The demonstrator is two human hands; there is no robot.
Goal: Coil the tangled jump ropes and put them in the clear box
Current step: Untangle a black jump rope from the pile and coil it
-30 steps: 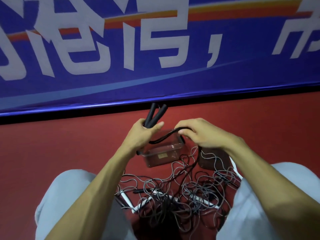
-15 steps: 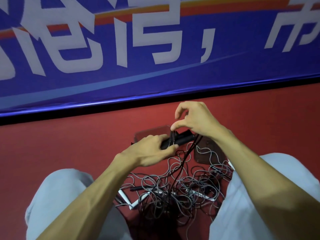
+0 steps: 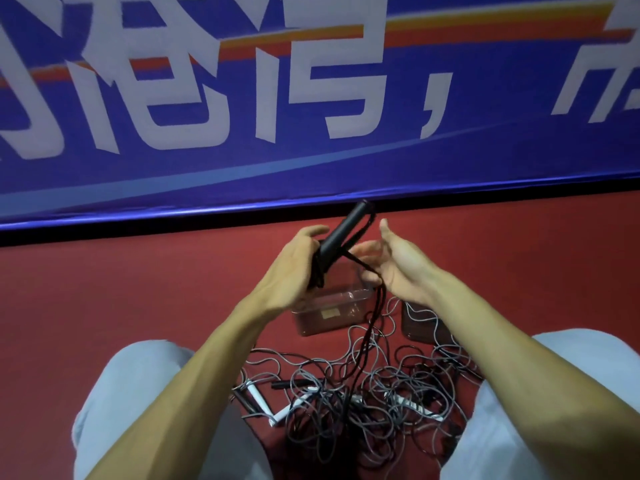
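Two bare hands are raised over one rectangular clear plastic box (image 3: 329, 315), which stands open on the red floor (image 3: 104, 289) just beyond the person's knees.

The left hand (image 3: 294, 268) has its fingers curled round the lower end of a slim black jump-rope handle (image 3: 341, 237), which tilts up and to the right. It may be two handles pressed together, but the blur leaves that unclear.

One black cord (image 3: 370, 317) loops from the handle's top end and crosses the fingers of the right hand (image 3: 398, 268). From there it drops past the box's right side into the pile below. The right hand is spread, palm turned to the left and thumb up, with the cord lying across its loose fingers rather than pinched.

Just right of the box lies one dark, flat, see-through panel (image 3: 419, 323) with a grey strand over it.

Between the two grey trouser legs (image 3: 138, 393) sits a single tangle of thin grey ropes (image 3: 346, 393), its loops knotted over one another. At least four white handles (image 3: 258, 398) poke out of it, along with one short dark handle (image 3: 280, 384).

Behind it all runs one blue banner (image 3: 311, 168) with large white characters.
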